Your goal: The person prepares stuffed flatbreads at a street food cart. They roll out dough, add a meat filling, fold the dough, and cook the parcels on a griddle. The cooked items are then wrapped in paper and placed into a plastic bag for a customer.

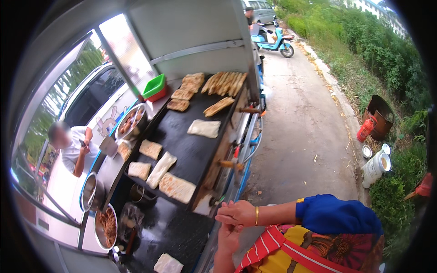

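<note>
My right hand (235,213), a gold bangle on its wrist, touches my left hand (229,235) near the griddle's edge. Their fingers overlap; no object shows between them. Beyond them on the black griddle (177,131) lie a browned rectangular flatbread (177,187), a pale folded dough piece (161,169), a pale flatbread (204,128) and smaller ones. Browned filled flatbreads (224,83) line its far end. Nearer, one pale dough piece (168,263) rests on a dark, shiny worktop (177,225).
Left are a bowl of shredded filling (107,227), a steel pot (93,192), a pot of eggs (131,123) and a green basket (154,86). A person (73,146) stands outside the stall. A red flask (366,129) and white buckets (375,167) stand right, a blue scooter (275,42) farther off.
</note>
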`<action>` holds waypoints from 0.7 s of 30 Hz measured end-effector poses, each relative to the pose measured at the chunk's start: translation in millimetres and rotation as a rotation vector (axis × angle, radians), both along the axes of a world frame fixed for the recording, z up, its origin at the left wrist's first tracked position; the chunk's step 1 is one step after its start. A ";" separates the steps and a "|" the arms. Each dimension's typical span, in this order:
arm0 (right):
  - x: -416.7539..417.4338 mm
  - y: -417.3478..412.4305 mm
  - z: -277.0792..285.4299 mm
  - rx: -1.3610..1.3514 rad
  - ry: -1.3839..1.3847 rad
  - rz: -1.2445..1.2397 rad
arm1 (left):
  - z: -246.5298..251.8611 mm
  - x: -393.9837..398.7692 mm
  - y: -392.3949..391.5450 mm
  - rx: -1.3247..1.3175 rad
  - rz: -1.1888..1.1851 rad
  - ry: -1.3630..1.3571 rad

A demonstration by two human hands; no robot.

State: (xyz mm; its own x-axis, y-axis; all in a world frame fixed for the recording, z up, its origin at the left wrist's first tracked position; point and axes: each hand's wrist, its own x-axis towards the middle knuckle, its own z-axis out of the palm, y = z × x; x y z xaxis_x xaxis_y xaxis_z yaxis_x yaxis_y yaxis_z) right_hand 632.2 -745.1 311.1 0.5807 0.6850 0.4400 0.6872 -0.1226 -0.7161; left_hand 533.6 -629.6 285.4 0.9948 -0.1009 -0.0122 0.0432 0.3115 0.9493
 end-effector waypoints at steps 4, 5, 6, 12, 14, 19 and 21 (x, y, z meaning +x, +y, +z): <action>79.3 -87.1 -11.9 0.000 -0.052 -0.075 | 22.8 98.0 -81.0 0.115 -0.053 -0.076; 102.3 -114.3 -18.5 -0.007 -0.180 -0.117 | 14.8 120.5 -103.6 0.103 -0.071 -0.069; 130.0 -141.7 -25.1 -0.009 -0.324 -0.150 | -1.4 148.8 -127.1 0.039 -0.084 -0.048; 315.2 -333.8 -101.0 -0.183 -0.451 -0.303 | -51.0 360.2 -297.8 0.323 -0.218 -0.014; 376.1 -379.6 -103.7 -0.163 -0.361 -0.331 | -64.7 418.2 -344.6 0.267 -0.170 -0.014; 489.7 -421.2 -96.5 -0.145 -0.333 -0.435 | -44.4 538.5 -395.8 0.372 -0.086 -0.064; 548.7 -438.9 -103.6 -0.393 -0.382 -0.516 | -24.6 596.5 -404.9 0.722 -0.088 0.000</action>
State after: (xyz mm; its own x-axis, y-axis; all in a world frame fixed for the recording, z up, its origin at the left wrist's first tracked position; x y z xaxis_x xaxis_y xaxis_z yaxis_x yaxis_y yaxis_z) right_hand 1180.9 -1184.0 207.5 0.7267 0.5152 0.4544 0.6649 -0.6937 -0.2769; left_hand 1130.2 -1034.6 260.8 0.9834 -0.1470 -0.1060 0.0394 -0.3977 0.9167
